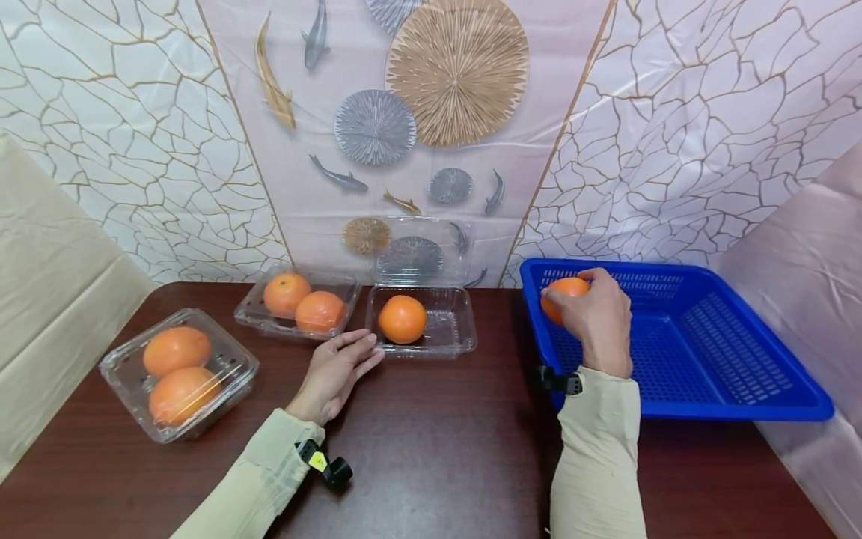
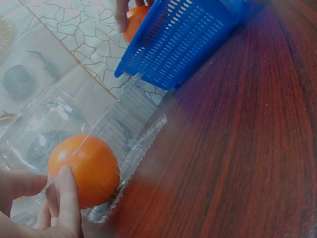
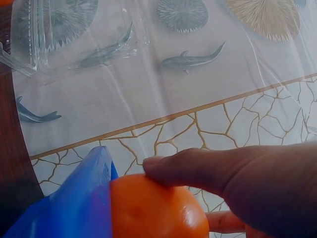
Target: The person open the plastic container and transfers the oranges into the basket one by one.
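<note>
My right hand (image 1: 601, 322) grips an orange (image 1: 563, 299) between thumb and fingers, over the left end of the blue plastic basket (image 1: 673, 410). In the right wrist view the thumb lies across the top of this orange (image 3: 158, 208). My left hand (image 1: 337, 374) pinches the near left corner of an open clear plastic clamshell (image 1: 447, 322), its lid raised behind. A single orange (image 1: 402, 320) sits in the clamshell's left half. The left wrist view shows the left fingertips (image 2: 68, 186) close beside this orange (image 2: 91, 168).
Two closed clamshells stand on the left: one (image 1: 239, 367) near the table's left edge, another (image 1: 251, 308) farther back, each holding two oranges. The brown table (image 1: 438, 442) meets a patterned backdrop (image 1: 431, 180) at its far edge.
</note>
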The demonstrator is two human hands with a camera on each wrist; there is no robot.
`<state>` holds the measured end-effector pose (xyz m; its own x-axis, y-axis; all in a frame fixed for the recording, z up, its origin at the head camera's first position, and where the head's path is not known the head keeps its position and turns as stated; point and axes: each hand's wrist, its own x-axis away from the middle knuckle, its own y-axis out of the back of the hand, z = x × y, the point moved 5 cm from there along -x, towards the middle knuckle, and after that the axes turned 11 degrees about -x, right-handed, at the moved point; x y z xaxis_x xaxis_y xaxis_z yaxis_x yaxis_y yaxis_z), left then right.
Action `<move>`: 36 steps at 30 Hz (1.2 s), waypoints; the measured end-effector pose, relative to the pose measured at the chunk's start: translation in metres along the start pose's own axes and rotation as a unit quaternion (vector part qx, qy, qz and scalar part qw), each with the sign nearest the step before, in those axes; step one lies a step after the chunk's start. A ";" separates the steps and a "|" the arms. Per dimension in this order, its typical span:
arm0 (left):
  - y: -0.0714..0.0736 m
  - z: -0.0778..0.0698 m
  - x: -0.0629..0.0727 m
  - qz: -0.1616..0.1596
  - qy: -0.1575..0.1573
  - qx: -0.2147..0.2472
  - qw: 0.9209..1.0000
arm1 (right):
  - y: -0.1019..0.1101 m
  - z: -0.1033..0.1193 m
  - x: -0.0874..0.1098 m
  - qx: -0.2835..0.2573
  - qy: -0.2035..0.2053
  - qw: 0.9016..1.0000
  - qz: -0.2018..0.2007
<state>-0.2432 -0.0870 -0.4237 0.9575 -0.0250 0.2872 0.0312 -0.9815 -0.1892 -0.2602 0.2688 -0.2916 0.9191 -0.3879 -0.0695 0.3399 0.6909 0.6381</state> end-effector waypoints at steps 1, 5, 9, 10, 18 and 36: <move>0.000 0.000 0.000 0.000 0.000 0.001 1.000 | 0.000 -0.001 0.000 0.003 -0.003 1.000 0.006; 0.000 0.000 -0.001 -0.001 -0.001 0.002 1.000 | -0.002 -0.003 0.000 0.006 -0.018 0.999 0.031; 0.000 0.001 -0.002 -0.002 -0.003 0.005 1.000 | -0.004 -0.006 -0.001 0.018 -0.026 0.998 0.058; 0.000 0.001 -0.002 -0.001 -0.003 0.005 1.000 | -0.004 -0.006 -0.001 0.023 -0.026 0.997 0.065; 0.000 0.002 -0.002 -0.001 0.001 0.001 1.000 | -0.008 -0.008 -0.001 0.044 -0.034 0.993 0.102; -0.001 0.002 -0.001 0.008 -0.006 0.002 1.000 | -0.011 0.001 0.002 0.051 0.018 0.995 0.088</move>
<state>-0.2433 -0.0853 -0.4255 0.9614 -0.0386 0.2726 0.0168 -0.9801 -0.1980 -0.2625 0.2601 -0.2980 0.9697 -0.2431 0.0246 0.1524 0.6806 0.7167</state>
